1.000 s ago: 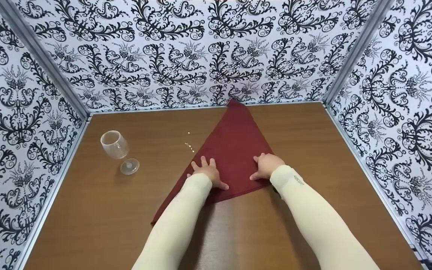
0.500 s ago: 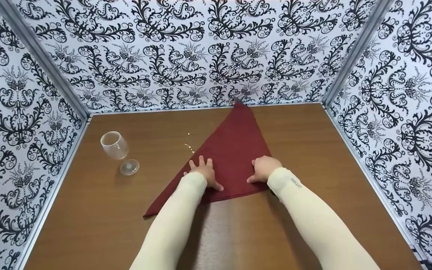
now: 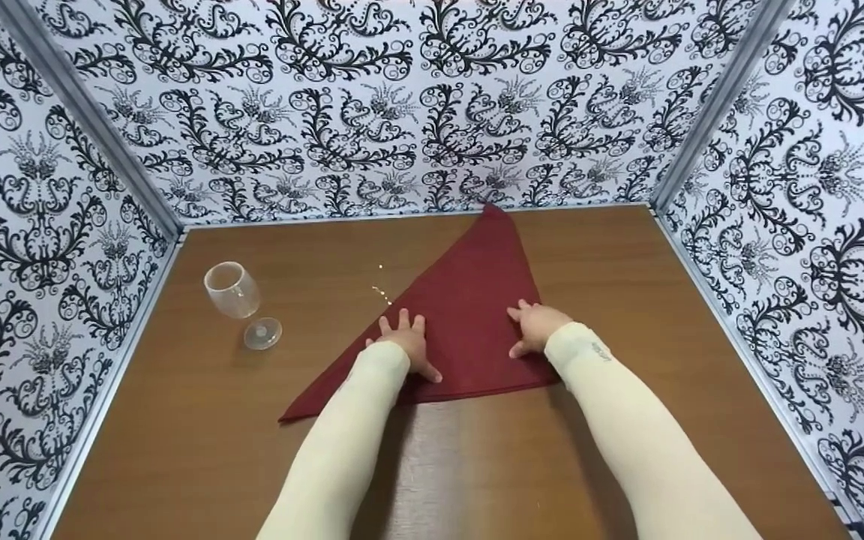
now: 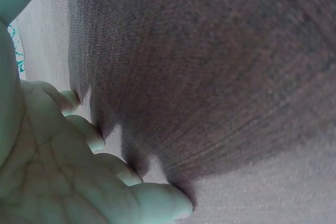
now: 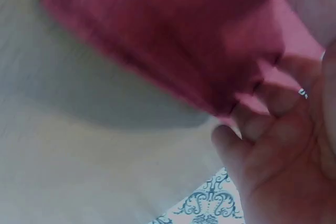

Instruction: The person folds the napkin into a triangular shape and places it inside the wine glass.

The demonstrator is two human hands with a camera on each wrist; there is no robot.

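Observation:
A dark red cloth napkin (image 3: 469, 300) lies folded into a triangle on the wooden table, its far tip by the back wall. My left hand (image 3: 406, 349) presses on its left part with fingers spread; in the left wrist view the fingertips (image 4: 176, 203) touch the fabric. At the right edge my right hand (image 3: 541, 328) rests its fingers and thumb on the napkin. The right wrist view shows several fingertips on the cloth (image 5: 173, 30) and the little finger (image 5: 226, 140) just past its edge. The napkin's lower left edge is partly hidden under my left sleeve.
A clear stemmed glass (image 3: 232, 291) stands to the left on the table (image 3: 199, 420), apart from the napkin. Patterned walls (image 3: 357, 105) enclose the back and both sides. Small bright spots (image 3: 382, 292) show on the table left of the napkin.
The napkin has turned slightly clockwise: its far tip has shifted right, its left corner left and away from me. My left hand has moved a little left; my right hand went left, then back right.

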